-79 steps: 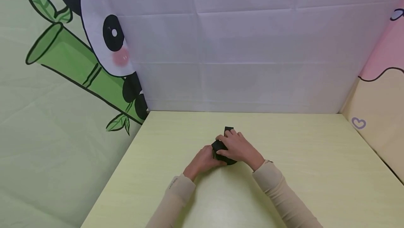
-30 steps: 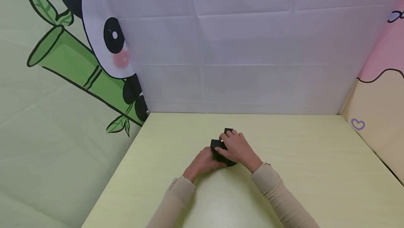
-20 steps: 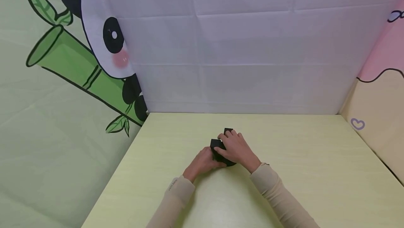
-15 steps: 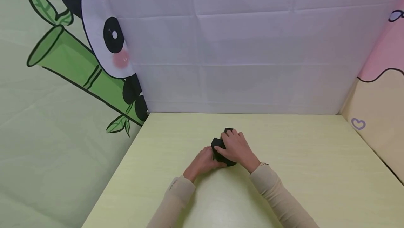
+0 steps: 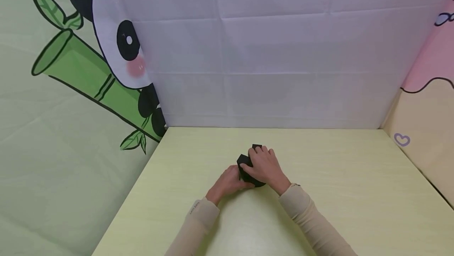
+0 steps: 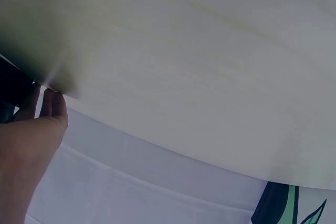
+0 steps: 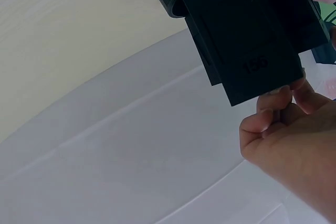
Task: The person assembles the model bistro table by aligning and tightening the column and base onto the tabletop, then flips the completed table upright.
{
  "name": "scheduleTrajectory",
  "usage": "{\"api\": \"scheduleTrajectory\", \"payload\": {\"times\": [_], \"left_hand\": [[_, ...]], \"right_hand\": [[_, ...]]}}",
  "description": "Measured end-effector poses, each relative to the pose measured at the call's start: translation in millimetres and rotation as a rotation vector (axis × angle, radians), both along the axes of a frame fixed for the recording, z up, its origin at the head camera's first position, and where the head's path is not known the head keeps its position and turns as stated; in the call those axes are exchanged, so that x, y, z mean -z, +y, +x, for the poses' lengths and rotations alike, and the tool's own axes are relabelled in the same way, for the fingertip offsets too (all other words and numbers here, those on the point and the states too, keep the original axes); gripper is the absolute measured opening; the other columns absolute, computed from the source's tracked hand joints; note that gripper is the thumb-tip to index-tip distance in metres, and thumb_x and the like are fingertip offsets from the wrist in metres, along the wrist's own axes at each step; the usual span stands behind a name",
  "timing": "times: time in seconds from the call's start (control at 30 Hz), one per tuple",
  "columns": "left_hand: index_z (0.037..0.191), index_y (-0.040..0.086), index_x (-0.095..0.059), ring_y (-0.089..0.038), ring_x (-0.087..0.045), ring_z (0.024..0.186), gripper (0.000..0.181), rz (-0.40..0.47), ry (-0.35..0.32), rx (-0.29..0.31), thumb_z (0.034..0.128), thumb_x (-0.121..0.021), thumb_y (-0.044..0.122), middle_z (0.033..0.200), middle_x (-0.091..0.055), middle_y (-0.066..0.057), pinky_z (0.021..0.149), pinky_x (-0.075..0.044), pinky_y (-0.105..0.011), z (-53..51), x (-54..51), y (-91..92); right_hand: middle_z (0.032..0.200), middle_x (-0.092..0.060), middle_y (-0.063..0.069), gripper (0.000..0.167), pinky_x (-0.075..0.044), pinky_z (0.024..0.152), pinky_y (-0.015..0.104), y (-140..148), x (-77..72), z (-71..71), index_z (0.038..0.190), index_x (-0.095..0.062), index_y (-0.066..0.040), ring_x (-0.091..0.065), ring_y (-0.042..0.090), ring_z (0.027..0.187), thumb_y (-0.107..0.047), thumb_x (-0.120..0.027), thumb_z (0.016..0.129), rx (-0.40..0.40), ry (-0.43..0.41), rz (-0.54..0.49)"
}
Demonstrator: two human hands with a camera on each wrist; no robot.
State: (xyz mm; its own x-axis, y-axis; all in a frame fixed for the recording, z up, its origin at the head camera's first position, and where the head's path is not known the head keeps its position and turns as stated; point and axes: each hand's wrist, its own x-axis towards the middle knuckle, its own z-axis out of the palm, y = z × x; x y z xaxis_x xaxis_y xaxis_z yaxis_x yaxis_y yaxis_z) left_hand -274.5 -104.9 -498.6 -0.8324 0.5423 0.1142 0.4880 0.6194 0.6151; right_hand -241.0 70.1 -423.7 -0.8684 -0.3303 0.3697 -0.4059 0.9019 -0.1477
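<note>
A black plastic object point(image 5: 245, 173) of boxy parts sits mid-table between both hands; I cannot tell its kind. In the right wrist view it has a flat dark face point(image 7: 247, 45) with raised digits, seemingly 156, and a curved piece beside it. My left hand point(image 5: 228, 181) holds its left side low by the table, thumb along the front. In the left wrist view, that hand point(image 6: 34, 140) partly shows beside the dark object point(image 6: 13, 82). From the right, my right hand point(image 5: 267, 167) grips the upper part, thumb on the near side and fingers bent over the far side, hiding much of it.
The pale yellow table point(image 5: 337, 169) spreads around both hands. A whitish cloth backdrop point(image 5: 266, 71) rises at its far edge. On the left hangs a green cloth point(image 5: 53, 161) with a panda and bamboo drawing; a pink and cream panel point(image 5: 425, 122) stands at right.
The black object's upper left part has turned, its top now showing a corner where it was squarer. My right fingertips have shifted slightly right on it. My left hand has stayed put.
</note>
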Motion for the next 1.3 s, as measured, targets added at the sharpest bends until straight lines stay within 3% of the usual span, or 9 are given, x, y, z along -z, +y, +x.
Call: {"api": "scheduleTrajectory", "payload": {"times": [0.3,0.8,1.0,1.1,1.23,1.3], "left_hand": [[0.138,0.016,-0.062,-0.011,-0.063,0.109,0.062,0.013,-0.015,-0.001,0.0851,-0.088,0.036,0.122,-0.069,0.002,0.099,-0.05,-0.035,2.6,-2.5,-1.2],[0.141,0.016,-0.059,-0.013,-0.062,0.113,0.066,-0.025,-0.009,0.014,0.0857,-0.087,0.037,0.126,-0.067,0.001,0.101,-0.05,-0.036,4.6,3.5,-23.2],[0.14,0.016,-0.059,-0.014,-0.061,0.115,0.066,-0.027,-0.022,-0.02,0.085,-0.088,0.038,0.128,-0.067,0.0,0.102,-0.049,-0.037,3.0,1.5,-13.5],[0.138,0.014,-0.062,-0.014,-0.062,0.114,0.065,-0.036,-0.021,-0.036,0.0844,-0.088,0.039,0.126,-0.067,0.0,0.1,-0.05,-0.037,2.6,1.0,-8.7],[0.139,0.014,-0.061,-0.015,-0.063,0.115,0.066,-0.024,-0.014,-0.032,0.0848,-0.088,0.039,0.126,-0.067,0.0,0.101,-0.05,-0.037,1.5,1.4,-2.8],[0.143,0.016,-0.058,-0.015,-0.062,0.116,0.068,-0.021,-0.013,-0.034,0.0853,-0.087,0.039,0.128,-0.067,0.0,0.102,-0.049,-0.037,1.0,1.6,0.1]], "right_hand": [[0.091,-0.061,0.011,0.043,-0.044,0.075,0.045,-3.0,-0.6,1.0,0.099,-0.062,-0.004,-0.056,0.035,0.092,-0.046,-0.071,0.096,0.033,0.01,0.01],[0.091,-0.062,0.013,0.043,-0.044,0.075,0.046,-28.1,9.3,8.6,0.1,-0.062,-0.003,-0.056,0.036,0.091,-0.045,-0.071,0.095,0.077,0.026,0.001],[0.081,-0.058,0.012,0.044,-0.044,0.073,0.046,-19.1,10.5,3.0,0.092,-0.062,-0.004,-0.055,0.034,0.082,-0.047,-0.07,0.094,0.1,0.068,-0.009],[0.089,-0.061,0.014,0.047,-0.045,0.076,0.048,-13.3,9.0,0.3,0.103,-0.065,-0.004,-0.056,0.035,0.089,-0.049,-0.07,0.094,0.08,0.032,-0.009],[0.109,-0.063,0.017,0.048,-0.044,0.083,0.051,-4.3,6.9,-4.4,0.126,-0.065,-0.005,-0.054,0.038,0.103,-0.043,-0.07,0.097,-0.013,-0.029,-0.005],[0.113,-0.062,0.018,0.046,-0.044,0.083,0.052,0.2,6.3,-6.8,0.13,-0.064,-0.006,-0.053,0.039,0.105,-0.038,-0.07,0.098,-0.056,-0.037,0.002]]}}
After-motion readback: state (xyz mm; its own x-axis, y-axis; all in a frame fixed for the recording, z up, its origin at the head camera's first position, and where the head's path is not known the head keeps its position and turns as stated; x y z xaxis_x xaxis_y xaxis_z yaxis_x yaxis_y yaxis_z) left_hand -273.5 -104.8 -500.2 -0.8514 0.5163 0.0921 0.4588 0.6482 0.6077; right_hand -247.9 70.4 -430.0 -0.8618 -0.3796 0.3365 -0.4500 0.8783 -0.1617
